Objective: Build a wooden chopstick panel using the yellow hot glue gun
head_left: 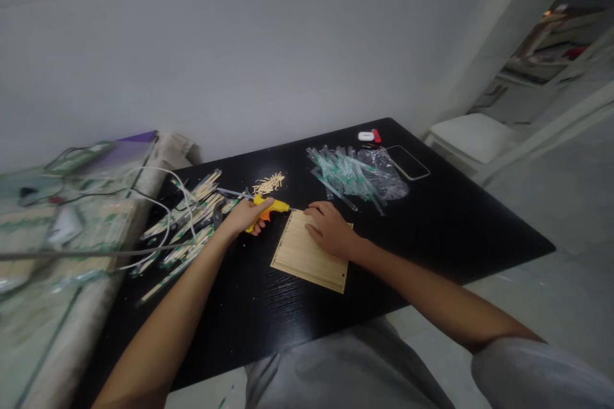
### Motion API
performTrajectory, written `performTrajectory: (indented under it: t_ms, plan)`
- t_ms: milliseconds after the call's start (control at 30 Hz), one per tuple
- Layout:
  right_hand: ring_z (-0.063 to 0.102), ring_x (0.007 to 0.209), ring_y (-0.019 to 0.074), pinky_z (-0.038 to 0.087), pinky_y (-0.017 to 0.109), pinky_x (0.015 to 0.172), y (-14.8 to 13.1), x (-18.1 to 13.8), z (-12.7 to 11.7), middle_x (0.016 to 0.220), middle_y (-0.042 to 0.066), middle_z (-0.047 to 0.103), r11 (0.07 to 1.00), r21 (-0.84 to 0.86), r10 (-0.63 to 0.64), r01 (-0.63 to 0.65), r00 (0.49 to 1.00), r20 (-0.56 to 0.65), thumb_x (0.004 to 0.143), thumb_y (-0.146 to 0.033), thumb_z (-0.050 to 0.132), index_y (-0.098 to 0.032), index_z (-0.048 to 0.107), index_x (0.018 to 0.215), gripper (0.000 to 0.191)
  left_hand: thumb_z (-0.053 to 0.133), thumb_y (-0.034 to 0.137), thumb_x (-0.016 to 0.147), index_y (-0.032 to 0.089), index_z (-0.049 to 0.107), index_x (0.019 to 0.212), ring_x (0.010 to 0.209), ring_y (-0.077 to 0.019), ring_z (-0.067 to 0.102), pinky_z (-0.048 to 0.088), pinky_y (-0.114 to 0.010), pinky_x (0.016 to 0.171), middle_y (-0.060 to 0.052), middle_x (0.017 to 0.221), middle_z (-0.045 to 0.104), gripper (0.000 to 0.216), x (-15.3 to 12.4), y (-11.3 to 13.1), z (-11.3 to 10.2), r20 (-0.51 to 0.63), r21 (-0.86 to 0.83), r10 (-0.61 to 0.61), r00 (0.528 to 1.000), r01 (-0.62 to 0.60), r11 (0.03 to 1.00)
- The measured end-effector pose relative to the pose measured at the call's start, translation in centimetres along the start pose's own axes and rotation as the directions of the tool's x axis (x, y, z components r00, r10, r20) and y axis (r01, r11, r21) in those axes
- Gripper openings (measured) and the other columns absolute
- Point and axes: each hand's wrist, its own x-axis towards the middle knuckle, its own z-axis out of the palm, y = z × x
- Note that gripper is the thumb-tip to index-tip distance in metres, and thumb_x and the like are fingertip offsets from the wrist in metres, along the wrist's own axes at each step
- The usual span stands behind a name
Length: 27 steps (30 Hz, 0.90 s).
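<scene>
My left hand point(247, 216) is closed round a yellow hot glue gun point(274, 206), with a clear glue stick sticking out of its back. The gun's nozzle points right, at the upper left corner of a flat panel of thin wooden sticks point(307, 255). My right hand point(330, 229) lies over the panel's upper part, fingers bent at its far edge and thumb tucked nearer. Whatever is under the fingers is hidden. Behind the gun lies a small pile of short wooden pieces point(268, 183).
Wrapped stick bundles point(192, 217) and a white cable point(169, 217) lie at left. Empty clear wrappers point(348, 172), a phone point(407, 162), a white earbud case point(365, 137) and a red item point(377, 135) lie on the black table point(455, 223). A white stool point(472, 135) stands beyond.
</scene>
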Motion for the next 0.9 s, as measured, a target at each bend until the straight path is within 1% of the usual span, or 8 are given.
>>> performTrajectory:
  t_ms: [200,367,600,767,900]
  plan:
    - [0.048,0.125,0.0313,0.042,0.053,0.110,0.0,0.0,0.0,0.130,0.018,0.058,1.000,-0.008,0.006,-0.006,1.000,0.012,0.097,-0.023,0.055,-0.014,0.062,0.126,0.031,0.069,0.072,0.077,0.018,0.061,0.058,0.037,-0.0153,0.057,0.046,-0.025,0.040,-0.005,0.048,0.062,0.059,0.5,-0.1,-0.1,-0.007,0.066,0.001,1.000,0.000,0.998]
    - [0.049,0.125,0.0307,0.042,0.051,0.110,0.0,0.0,0.0,0.130,0.019,0.058,1.000,-0.015,0.003,-0.003,1.000,0.016,0.097,-0.023,0.055,-0.012,0.062,0.126,0.031,0.071,0.074,0.073,0.018,0.060,0.057,0.037,-0.0156,0.057,0.047,-0.026,0.039,-0.005,0.048,0.063,0.060,0.7,-0.6,-0.3,-0.002,0.100,-0.005,1.000,0.005,0.995]
    - [0.048,0.125,0.0313,0.043,0.051,0.108,-0.1,0.0,-0.1,0.131,0.019,0.058,1.000,-0.023,0.008,-0.007,1.000,0.017,0.097,-0.024,0.054,-0.012,0.062,0.125,0.031,0.068,0.078,0.073,0.017,0.063,0.058,0.036,-0.0149,0.055,0.045,-0.025,0.037,-0.005,0.047,0.062,0.063,0.4,-1.4,-0.6,-0.011,0.128,0.006,1.000,-0.005,0.992]
    - [0.048,0.125,0.0309,0.042,0.052,0.108,-0.1,0.1,0.0,0.130,0.018,0.058,0.999,-0.032,0.009,-0.009,1.000,0.021,0.097,-0.023,0.054,-0.014,0.061,0.125,0.031,0.068,0.082,0.069,0.018,0.060,0.052,0.035,-0.0153,0.055,0.047,-0.026,0.038,-0.006,0.046,0.062,0.067,0.2,-1.7,-0.8,-0.006,0.147,0.018,1.000,-0.017,0.989]
    - [0.048,0.122,0.0321,0.044,0.050,0.105,-0.4,0.1,0.0,0.128,0.018,0.058,0.997,-0.077,0.024,-0.022,0.999,0.029,0.096,-0.023,0.053,-0.012,0.062,0.121,0.029,0.067,0.083,0.069,0.017,0.062,0.053,0.032,-0.0143,0.052,0.042,-0.025,0.035,-0.005,0.044,0.060,0.068,-0.2,-1.7,-0.9,0.018,0.150,0.014,1.000,-0.016,0.989]
